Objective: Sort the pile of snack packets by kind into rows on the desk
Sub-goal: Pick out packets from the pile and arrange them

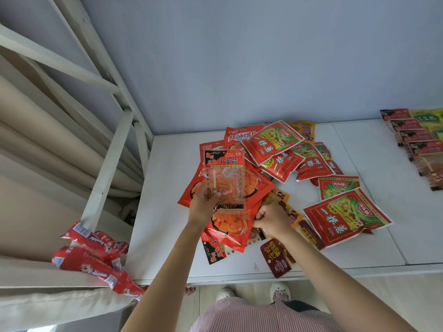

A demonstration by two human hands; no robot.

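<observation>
My left hand (pixel 203 203) holds up a clear-fronted red packet (pixel 224 173) of orange strips above the pile, pinching its lower left edge. My right hand (pixel 272 218) is curled down in the pile, gripping the edge of a packet next to a large red packet (pixel 231 230); which packet it holds is hard to tell. The pile (pixel 275 164) mixes red-and-green packets (pixel 345 216), large red ones and small dark brown ones (pixel 275 257) on the white desk (pixel 167 236).
A sorted row of overlapping dark red packets (pixel 412 135) with yellow-green ones (pixel 429 118) behind it lies at the desk's far right. Strings of red wrapped sausages (pixel 96 257) hang over a ledge on the left, below a white bed ladder (pixel 112 149).
</observation>
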